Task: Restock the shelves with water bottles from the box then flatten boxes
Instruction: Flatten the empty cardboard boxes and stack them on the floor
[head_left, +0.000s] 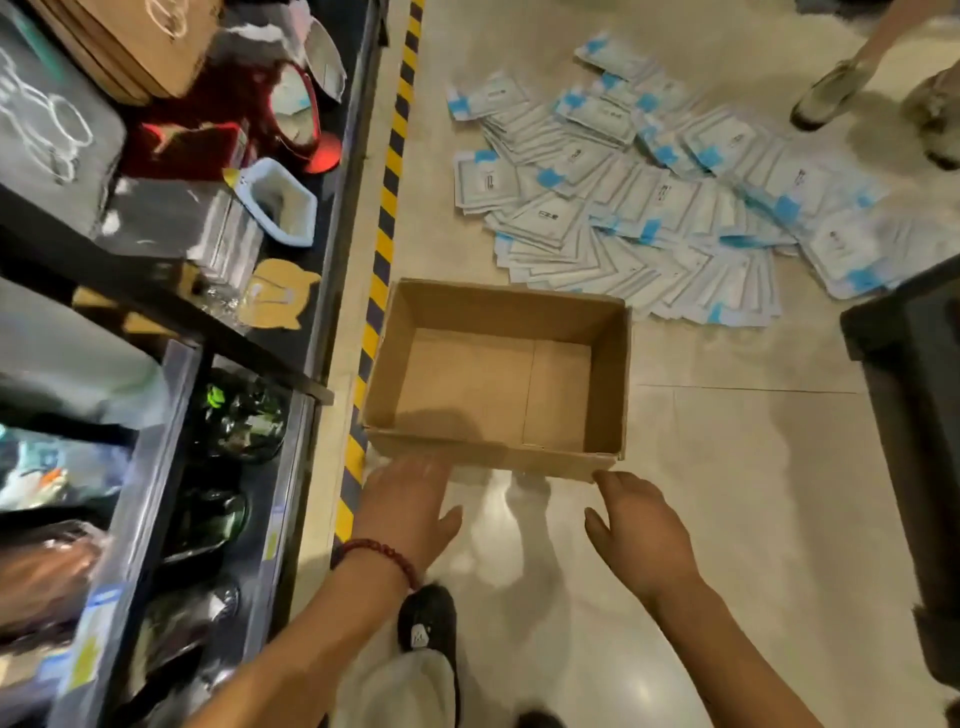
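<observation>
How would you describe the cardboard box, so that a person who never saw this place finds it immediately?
Look at the pale tiled floor beside the yellow-and-black striped tape. The cardboard box stands there, open and empty, just ahead of the left hand and right hand. Unlike the white-and-blue packets behind it, it is brown.

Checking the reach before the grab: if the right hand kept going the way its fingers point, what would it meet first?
Most likely the near right corner of the empty brown cardboard box; the right hand, fingers open, points at it from just short, though depth is uncertain.
</observation>
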